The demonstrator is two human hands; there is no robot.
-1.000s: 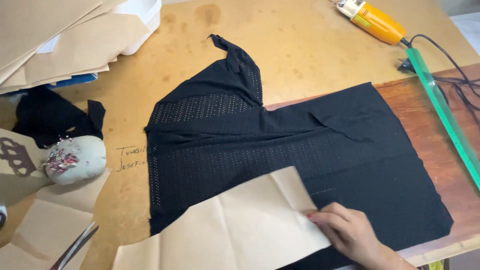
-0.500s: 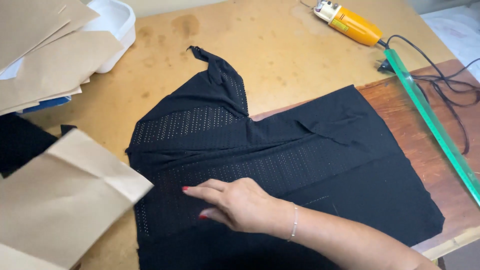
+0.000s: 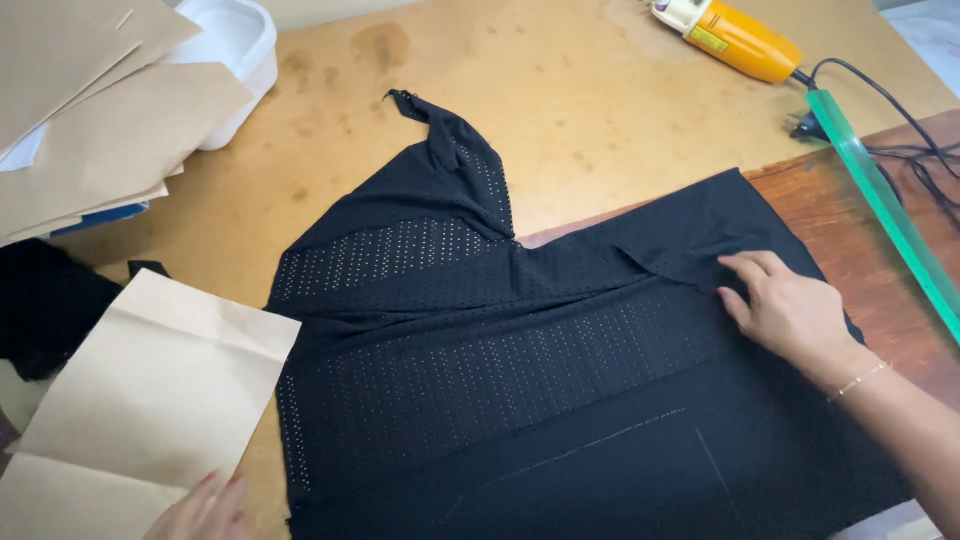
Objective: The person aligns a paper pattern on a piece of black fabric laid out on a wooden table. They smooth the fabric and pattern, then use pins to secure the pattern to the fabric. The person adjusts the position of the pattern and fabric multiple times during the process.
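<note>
A black piece of perforated fabric (image 3: 520, 370) lies spread over the wooden table (image 3: 560, 110), with faint chalk lines near its lower edge. My right hand (image 3: 785, 305) rests on the fabric's right side, its fingertips pressing a fold near the upper right corner. My left hand (image 3: 205, 510) shows only partly at the bottom edge, fingers lying on a creased brown paper pattern piece (image 3: 150, 400) beside the fabric's left edge.
More brown paper pieces (image 3: 90, 110) are stacked at the upper left over a white plastic tray (image 3: 235, 50). An orange-yellow electric cutter (image 3: 735, 35) with black cable lies at the top right. A green transparent ruler (image 3: 885, 200) runs along the right. Dark cloth (image 3: 45, 305) sits at the left.
The brown paper piece went from lying on the fabric to the table at its left. My right hand moved from the fabric's middle to its right side.
</note>
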